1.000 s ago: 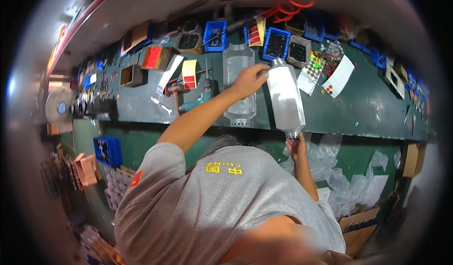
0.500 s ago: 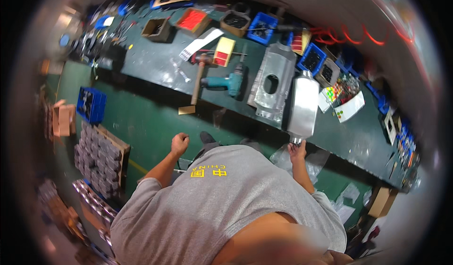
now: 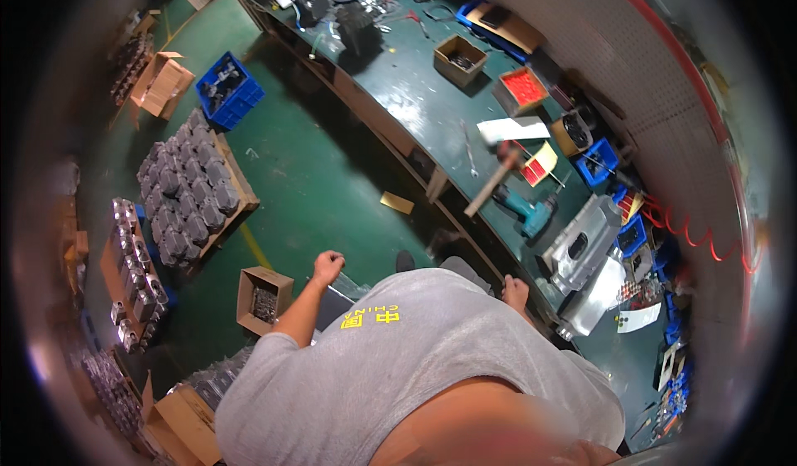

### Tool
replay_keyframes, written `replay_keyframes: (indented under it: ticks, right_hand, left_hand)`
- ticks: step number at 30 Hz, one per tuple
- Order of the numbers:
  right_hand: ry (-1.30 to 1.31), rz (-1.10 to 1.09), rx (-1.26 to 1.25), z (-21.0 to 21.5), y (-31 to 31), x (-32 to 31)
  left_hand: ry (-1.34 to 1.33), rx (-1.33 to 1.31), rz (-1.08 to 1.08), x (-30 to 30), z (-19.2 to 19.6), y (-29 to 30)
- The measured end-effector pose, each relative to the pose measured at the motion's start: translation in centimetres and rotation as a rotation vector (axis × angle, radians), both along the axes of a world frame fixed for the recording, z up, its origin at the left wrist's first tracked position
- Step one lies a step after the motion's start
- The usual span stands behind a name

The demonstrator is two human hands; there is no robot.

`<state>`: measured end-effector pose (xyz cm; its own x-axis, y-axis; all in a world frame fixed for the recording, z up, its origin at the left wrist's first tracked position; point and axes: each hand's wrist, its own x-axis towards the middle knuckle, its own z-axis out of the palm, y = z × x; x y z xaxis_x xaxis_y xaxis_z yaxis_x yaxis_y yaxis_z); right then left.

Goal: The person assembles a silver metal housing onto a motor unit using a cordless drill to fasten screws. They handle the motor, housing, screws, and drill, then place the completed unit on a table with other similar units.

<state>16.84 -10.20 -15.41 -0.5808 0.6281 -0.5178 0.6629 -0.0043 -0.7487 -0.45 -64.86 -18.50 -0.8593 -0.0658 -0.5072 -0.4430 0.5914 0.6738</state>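
Note:
My left hand (image 3: pixel 330 265) hangs over the floor at my left side, its fingers curled in and nothing seen in them. Close to the bench's front edge, my right hand (image 3: pixel 515 290) is also loosely closed, with no object showing in it. Nearest to the right hand on the green bench (image 3: pixel 415 92) lies a grey metal housing (image 3: pixel 599 235) with an oval opening. Beside it rests a shiny silver metal canister (image 3: pixel 596 293) with a short neck, apart from my hand. A teal power drill (image 3: pixel 527 208) and a wooden-handled hammer (image 3: pixel 492 185) lie farther along.
Cartons and blue bins of small parts, such as the box of red pieces (image 3: pixel 521 90), line the bench's back. On the floor stand a blue crate (image 3: pixel 230 90), a pallet of grey metal parts (image 3: pixel 178 188) and an open carton (image 3: pixel 264 300). A red coiled hose (image 3: pixel 689 235) hangs at right.
My view has swung left, bringing more floor and stacked parts into sight. My right hand has come away from the canister's neck. The left hand stays curled.

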Motion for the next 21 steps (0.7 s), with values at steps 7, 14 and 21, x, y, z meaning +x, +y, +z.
replay_keyframes:
  ticks: [7,14,21]
  right_hand:
    - [0.167,0.178,-0.073,2.1,-5.2,-20.7]
    - [0.125,0.135,-0.294,3.2,-10.6,-35.1]
    - [0.134,0.244,-0.610,3.7,-15.0,-51.7]
  left_hand:
    - [-0.138,0.253,0.202,-3.9,2.0,-0.4]
    - [0.004,0.399,0.138,-20.0,7.6,0.1]
    - [0.573,0.184,-0.209,-44.3,19.2,2.4]
